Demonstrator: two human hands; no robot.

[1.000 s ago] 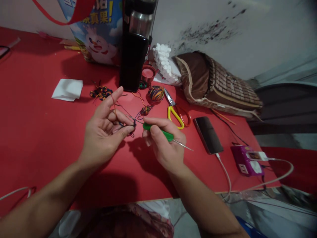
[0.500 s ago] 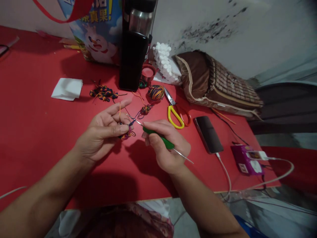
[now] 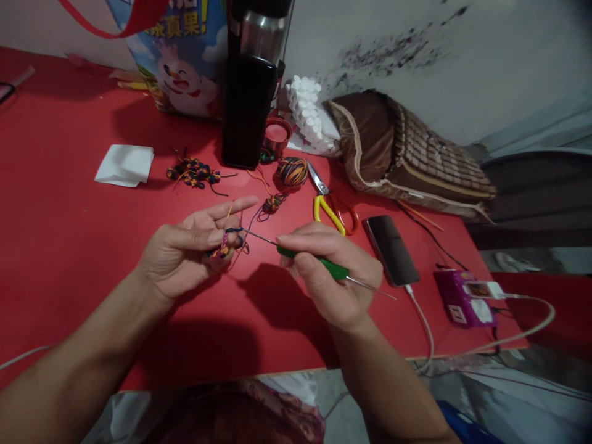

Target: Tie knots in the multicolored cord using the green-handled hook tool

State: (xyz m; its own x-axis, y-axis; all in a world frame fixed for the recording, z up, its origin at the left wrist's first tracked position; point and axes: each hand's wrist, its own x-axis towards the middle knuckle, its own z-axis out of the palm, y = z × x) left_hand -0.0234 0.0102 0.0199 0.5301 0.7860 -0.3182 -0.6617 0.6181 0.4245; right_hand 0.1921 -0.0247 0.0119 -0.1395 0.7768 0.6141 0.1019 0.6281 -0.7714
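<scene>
Colourful yarn piece (image 3: 219,251) is over the bench (image 3: 69,259), between its front and back edges. My left hand (image 3: 178,253) pinches it in its fingers, likely to keep it steady. My right hand (image 3: 340,290) grips the green hook (image 3: 336,269); its tip is hard to see.

Red table (image 3: 194,345): flat, with many things on it
White paper (image 3: 124,165): on the left side
Yarn ball (image 3: 292,172): just beside the scissors (image 3: 329,213)
Small yarn bundle (image 3: 272,204): in front of the ball
Flat phone (image 3: 392,250): near the purple box (image 3: 457,296)
</scene>
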